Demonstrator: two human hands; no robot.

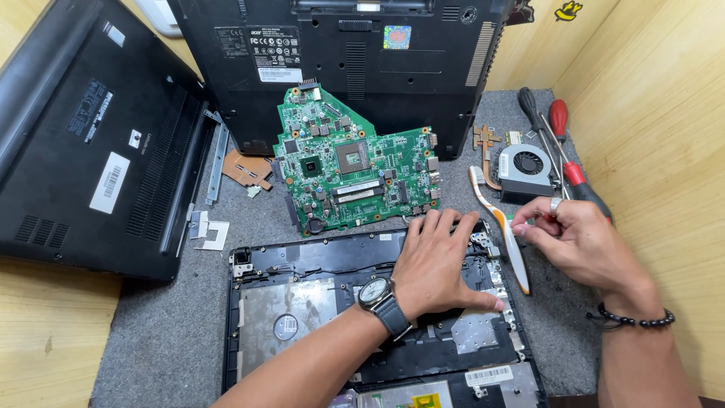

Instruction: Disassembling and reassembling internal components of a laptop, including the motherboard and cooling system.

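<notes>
My left hand (436, 261), with a wristwatch on the wrist, lies palm down on the opened laptop base (302, 302), its fingers at the base's far right corner. My right hand (578, 238), wearing a ring and a bead bracelet, has its fingertips pinched together just right of a white and orange toothbrush (504, 230). Something small seems held in the pinch; I cannot tell what it is. A green motherboard (351, 162) rests on the grey mat just beyond the base.
A cooling fan with copper heat pipe (525, 168) and screwdrivers (563, 143) lie at the right. Two black laptop shells (98, 151) (340, 60) sit at the left and back. Metal brackets (215, 162) and a copper foil piece (248, 170) lie left of the board. A wooden wall rises on the right.
</notes>
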